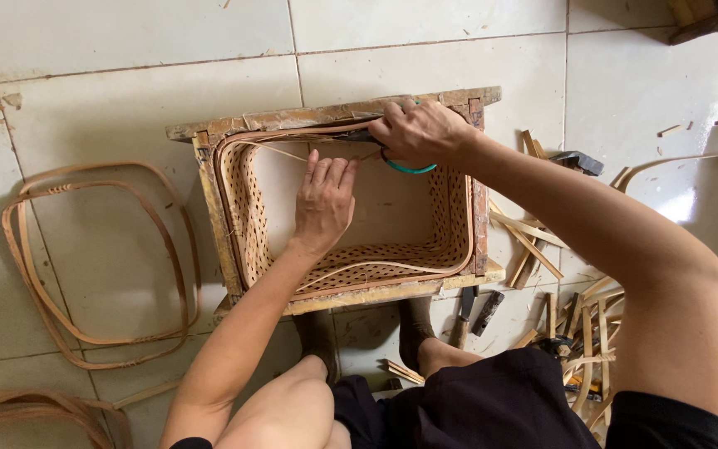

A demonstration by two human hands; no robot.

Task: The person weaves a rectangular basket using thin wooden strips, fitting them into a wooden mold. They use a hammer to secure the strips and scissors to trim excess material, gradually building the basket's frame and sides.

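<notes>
Two hands inside pale perforated woven basket [425, 249]: left hand [323, 202] flat, released; right hand [419, 133] grasping green-handled pliers [392, 156].

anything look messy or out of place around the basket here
Yes: bamboo strips and offcuts lie scattered across the tiled floor to the right of the wooden frame holding the woven basket. A loose thin strip arcs free at the basket rim, by the left hand and right hand.

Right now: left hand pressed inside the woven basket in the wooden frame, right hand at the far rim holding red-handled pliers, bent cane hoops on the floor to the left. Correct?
One error: the pliers in the right hand have green handles, not red, as the head view shows. The left hand is inside the basket, set in the wooden frame, and cane hoops lie left.
</notes>
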